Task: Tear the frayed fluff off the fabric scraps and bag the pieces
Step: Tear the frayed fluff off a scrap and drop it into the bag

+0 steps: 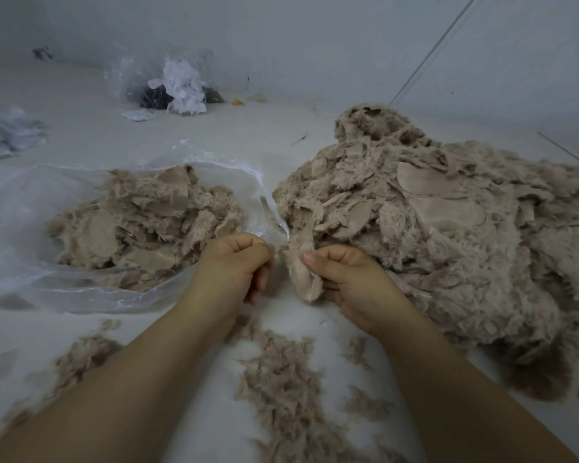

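While curled at its fluff, left hand (238, 262) grip; right hand (345, 282) grip pinching fabric scrap (303, 279).

**Pulling fluff off a scrap**

Right hand (348, 282) pinching a tan scrap (303, 279); left hand (238, 265) curled just beside it. Clear bag (20, 202) of pieces on the left, big scrap pile (448, 235) on the right. Loose fluff (281, 379) scattered near the arms.

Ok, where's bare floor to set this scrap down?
Bare floor lies beyond the clear bag and big scrap pile, before the far bag. A small patch sits under the right hand. Torn fluff crowds the floor between the forearms.
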`<state>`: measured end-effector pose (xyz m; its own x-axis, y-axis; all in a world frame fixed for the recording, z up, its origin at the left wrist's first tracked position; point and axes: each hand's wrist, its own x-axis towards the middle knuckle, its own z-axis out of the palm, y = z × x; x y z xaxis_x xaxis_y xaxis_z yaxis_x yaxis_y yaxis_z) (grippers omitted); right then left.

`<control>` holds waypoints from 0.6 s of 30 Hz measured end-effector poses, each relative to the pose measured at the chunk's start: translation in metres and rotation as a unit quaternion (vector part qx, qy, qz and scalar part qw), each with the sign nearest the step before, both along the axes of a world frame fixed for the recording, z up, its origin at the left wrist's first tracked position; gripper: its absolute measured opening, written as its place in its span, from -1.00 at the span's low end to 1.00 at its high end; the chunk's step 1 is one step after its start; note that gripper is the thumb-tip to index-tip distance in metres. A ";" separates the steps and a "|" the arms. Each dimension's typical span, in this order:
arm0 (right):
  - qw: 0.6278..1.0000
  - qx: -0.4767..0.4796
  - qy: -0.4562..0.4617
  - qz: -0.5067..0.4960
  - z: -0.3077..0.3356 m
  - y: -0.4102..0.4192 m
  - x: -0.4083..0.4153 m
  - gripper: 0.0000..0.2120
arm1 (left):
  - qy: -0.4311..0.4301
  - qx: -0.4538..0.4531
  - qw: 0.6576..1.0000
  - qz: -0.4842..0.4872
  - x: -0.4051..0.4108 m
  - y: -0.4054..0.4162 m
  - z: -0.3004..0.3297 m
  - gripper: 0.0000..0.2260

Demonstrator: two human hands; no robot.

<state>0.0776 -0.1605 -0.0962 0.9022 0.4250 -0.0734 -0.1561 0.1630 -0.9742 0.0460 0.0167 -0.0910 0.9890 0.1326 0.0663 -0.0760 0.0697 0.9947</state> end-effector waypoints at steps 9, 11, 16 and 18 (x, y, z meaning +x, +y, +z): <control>1.000 0.011 0.004 0.015 0.002 0.000 -0.001 -0.81 | 0.053 0.108 0.989 -0.081 -0.006 -0.007 0.005 -0.75; 1.000 0.014 0.008 0.014 0.004 0.000 -0.002 -0.80 | 0.002 -0.020 1.000 -0.017 -0.003 -0.003 0.006 -0.79; 1.000 -0.009 0.020 -0.013 0.004 0.003 -0.001 -0.74 | -0.065 -0.196 0.975 0.079 0.007 0.001 0.008 -0.78; 0.999 -0.008 0.026 -0.018 0.004 0.003 0.000 -0.66 | -0.057 -0.041 0.994 0.088 0.008 -0.005 0.001 -0.91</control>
